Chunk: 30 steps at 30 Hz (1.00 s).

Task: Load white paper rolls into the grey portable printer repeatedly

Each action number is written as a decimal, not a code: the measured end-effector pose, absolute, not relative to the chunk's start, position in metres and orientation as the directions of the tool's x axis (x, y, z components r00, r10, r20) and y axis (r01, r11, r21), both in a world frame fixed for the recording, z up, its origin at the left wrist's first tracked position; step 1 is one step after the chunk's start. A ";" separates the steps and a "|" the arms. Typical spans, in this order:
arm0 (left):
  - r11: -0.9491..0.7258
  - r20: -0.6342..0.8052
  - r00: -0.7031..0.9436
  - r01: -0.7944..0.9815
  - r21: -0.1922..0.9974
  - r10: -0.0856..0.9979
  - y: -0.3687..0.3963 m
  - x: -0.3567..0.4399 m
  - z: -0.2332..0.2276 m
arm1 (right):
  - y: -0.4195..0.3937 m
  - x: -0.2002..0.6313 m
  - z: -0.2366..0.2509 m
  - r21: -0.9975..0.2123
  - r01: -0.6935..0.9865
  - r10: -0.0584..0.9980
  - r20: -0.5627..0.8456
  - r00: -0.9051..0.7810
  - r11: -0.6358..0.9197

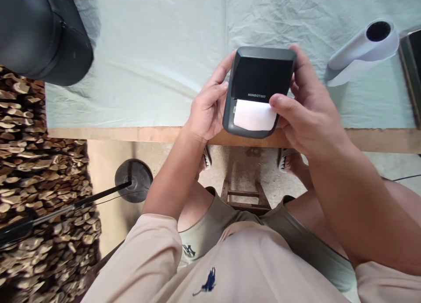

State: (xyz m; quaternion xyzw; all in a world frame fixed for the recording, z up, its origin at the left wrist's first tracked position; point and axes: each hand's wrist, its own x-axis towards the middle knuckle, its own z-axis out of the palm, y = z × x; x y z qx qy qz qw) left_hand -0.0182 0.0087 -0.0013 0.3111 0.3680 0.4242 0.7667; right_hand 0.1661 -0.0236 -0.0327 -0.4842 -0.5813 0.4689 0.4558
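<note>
Between my two hands is a dark grey label printer with "NIIMBOT" on its black lid, held above the table's front edge. A strip of white label paper sticks out of the printer below the lid. My left hand grips the printer's left side, its thumb along the edge. On the other side my right hand wraps the printer's right edge, and its thumb rests at the paper's upper right corner. The fingers behind the printer are partly hidden.
A roll of white paper lies on the pale green tablecloth at right, beside a dark flat object. A black bag stands at the back left. Stacked firewood and a stand with a round base are on the left.
</note>
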 end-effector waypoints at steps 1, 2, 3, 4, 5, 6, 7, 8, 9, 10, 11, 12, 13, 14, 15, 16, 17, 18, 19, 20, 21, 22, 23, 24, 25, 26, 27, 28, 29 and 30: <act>0.466 -0.325 0.367 -0.414 0.782 0.872 0.009 -0.018 -0.002 | -0.024 0.167 -0.031 -0.991 0.105 0.988 0.066 -0.140 0.081; 0.479 -0.342 0.363 -0.417 0.772 0.867 0.010 -0.018 -0.002 | -0.024 0.168 -0.029 -0.996 0.066 0.985 0.054 -0.161 0.065; 0.485 -0.348 0.360 -0.431 0.761 0.866 0.011 -0.018 -0.003 | -0.025 0.168 -0.027 -0.998 0.033 0.983 0.050 -0.178 0.057; 0.479 -0.337 0.361 -0.456 0.750 0.870 0.011 -0.018 -0.004 | -0.025 0.169 -0.025 -0.997 0.031 0.981 0.058 -0.186 0.065; 0.466 -0.309 0.369 -0.487 0.739 0.877 0.012 -0.018 -0.005 | -0.025 0.169 -0.024 -0.996 0.039 0.980 0.066 -0.189 0.075; 0.449 -0.273 0.382 -0.516 0.729 0.883 0.012 -0.017 -0.007 | -0.025 0.170 -0.023 -0.995 0.051 0.980 0.071 -0.184 0.082; 0.433 -0.239 0.394 -0.536 0.725 0.888 0.012 -0.017 -0.008 | -0.025 0.170 -0.022 -0.994 0.073 0.984 0.072 -0.163 0.085; 0.426 -0.215 0.411 -0.540 0.726 0.886 0.011 -0.016 -0.009 | -0.025 0.171 -0.021 -0.990 0.111 0.991 0.073 -0.116 0.086; 0.421 -0.192 0.432 -0.533 0.734 0.881 0.010 -0.015 -0.010 | -0.025 0.172 -0.020 -0.981 0.169 0.996 0.083 -0.046 0.089; 0.417 -0.172 0.456 -0.518 0.747 0.873 0.009 -0.015 -0.011 | -0.026 0.172 -0.018 -0.966 0.241 0.993 0.109 0.034 0.098; 0.405 -0.152 0.469 -0.504 0.763 0.870 0.008 -0.014 -0.012 | -0.026 0.172 -0.015 -0.944 0.306 0.982 0.158 0.106 0.119; 0.389 -0.136 0.472 -0.493 0.778 0.871 0.007 -0.014 -0.012 | -0.027 0.172 -0.011 -0.924 0.352 0.964 0.214 0.156 0.148; 0.380 -0.127 0.477 -0.483 0.789 0.870 0.006 -0.014 -0.012 | -0.028 0.171 -0.007 -0.911 0.370 0.948 0.260 0.181 0.179; 0.381 -0.129 0.482 -0.472 0.795 0.866 0.006 -0.014 -0.011 | -0.028 0.169 -0.002 -0.906 0.357 0.934 0.306 0.185 0.226; 0.394 -0.149 0.483 -0.459 0.796 0.863 0.005 -0.014 -0.009 | -0.029 0.167 0.003 -0.906 0.322 0.921 0.343 0.183 0.274; 0.424 -0.188 0.484 -0.442 0.790 0.855 0.005 -0.015 -0.006 | -0.030 0.166 0.008 -0.912 0.283 0.915 0.357 0.189 0.298; 0.463 -0.231 0.491 -0.426 0.777 0.840 0.004 -0.015 -0.002 | -0.031 0.164 0.012 -0.913 0.255 0.904 0.372 0.209 0.317; 0.504 -0.276 0.497 -0.414 0.758 0.823 0.004 -0.015 0.002 | -0.032 0.163 0.015 -0.913 0.242 0.894 0.382 0.233 0.327; 0.537 -0.318 0.490 -0.411 0.737 0.812 0.004 -0.014 0.006 | -0.033 0.162 0.018 -0.912 0.246 0.885 0.388 0.256 0.329; 0.559 -0.356 0.473 -0.411 0.720 0.806 0.003 -0.014 0.009 | -0.033 0.163 0.019 -0.911 0.266 0.883 0.385 0.270 0.316; 0.570 -0.384 0.453 -0.410 0.712 0.805 0.002 -0.013 0.011 | -0.033 0.164 0.019 -0.903 0.312 0.887 0.381 0.262 0.296; 0.566 -0.393 0.434 -0.412 0.714 0.811 0.002 -0.012 0.012 | -0.033 0.165 0.018 -0.875 0.391 0.894 0.391 0.220 0.287; 0.548 -0.384 0.417 -0.415 0.726 0.824 0.001 -0.012 0.012 | -0.033 0.167 0.017 -0.819 0.500 0.903 0.403 0.152 0.282; 0.521 -0.359 0.408 -0.417 0.745 0.840 0.000 -0.011 0.011 | -0.032 0.169 0.015 -0.737 0.617 0.912 0.403 0.073 0.276; 0.497 -0.323 0.424 -0.409 0.766 0.846 0.000 -0.011 0.009 | -0.032 0.171 0.013 -0.634 0.720 0.913 0.408 0.000 0.283; 0.474 -0.283 0.452 -0.397 0.786 0.846 0.000 -0.012 0.007 | -0.032 0.173 0.012 -0.533 0.796 0.915 0.398 -0.064 0.287; 0.454 -0.248 0.479 -0.381 0.805 0.842 0.000 -0.013 0.003 | -0.032 0.174 0.013 -0.455 0.843 0.920 0.378 -0.108 0.286; 0.436 -0.218 0.506 -0.363 0.824 0.834 0.001 -0.014 -0.001 | -0.033 0.174 0.014 -0.411 0.870 0.931 0.341 -0.129 0.272; 0.416 -0.188 0.532 -0.348 0.840 0.826 0.002 -0.015 -0.005 | -0.033 0.173 0.017 -0.392 0.886 0.948 0.289 -0.136 0.247; 0.389 -0.157 0.545 -0.342 0.856 0.823 0.004 -0.016 -0.010 | -0.034 0.172 0.020 -0.381 0.901 0.967 0.219 -0.132 0.209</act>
